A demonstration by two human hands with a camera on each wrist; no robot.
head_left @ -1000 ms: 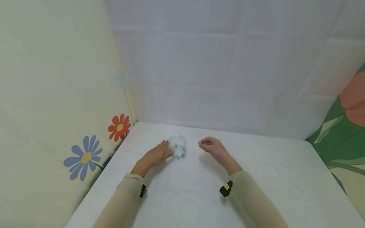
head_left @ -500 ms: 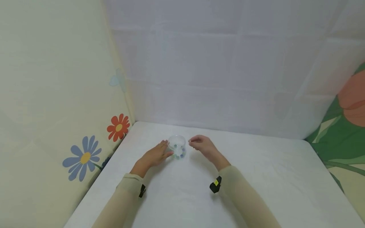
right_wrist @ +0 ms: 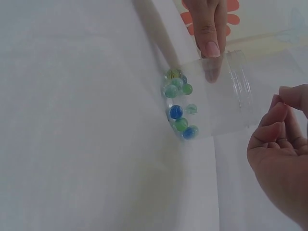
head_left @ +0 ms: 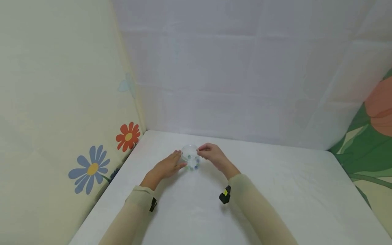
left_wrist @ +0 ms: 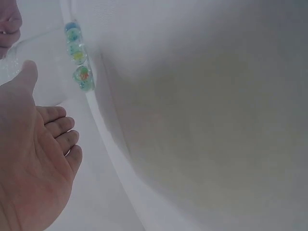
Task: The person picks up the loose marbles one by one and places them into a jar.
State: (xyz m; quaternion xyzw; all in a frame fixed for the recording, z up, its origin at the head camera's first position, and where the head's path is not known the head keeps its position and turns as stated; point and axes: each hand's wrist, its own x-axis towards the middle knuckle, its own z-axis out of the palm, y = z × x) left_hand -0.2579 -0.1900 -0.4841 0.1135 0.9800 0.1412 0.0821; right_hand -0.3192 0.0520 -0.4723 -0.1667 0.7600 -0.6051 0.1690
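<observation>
A clear jar (head_left: pixel 190 147) stands upright on the white-covered table, with several blue and green glass marbles (right_wrist: pixel 176 112) in its bottom. My left hand (head_left: pixel 166 165) holds the jar's left side; the right wrist view shows the thumb on one side and fingers behind the clear wall. At the jar's mouth, by the right of the rim, is my right hand (head_left: pixel 215 157). Its thumb and index finger pinch a small shiny thing that looks like a marble (head_left: pixel 198 150), mostly covered by the fingertips.
The white tabletop (head_left: pixel 196 207) spreads around the jar. Behind it hangs a white cloth backdrop (head_left: pixel 214 85), with a flower-printed cloth (head_left: pixel 61 102) on the left and a leafy print (head_left: pixel 367 146) on the right. Both wrists wear small black cameras (head_left: pixel 225 194).
My right hand has moved left with the small thing in its pinch, from beside the jar to its rim. The left hand and the jar have stayed in place.
</observation>
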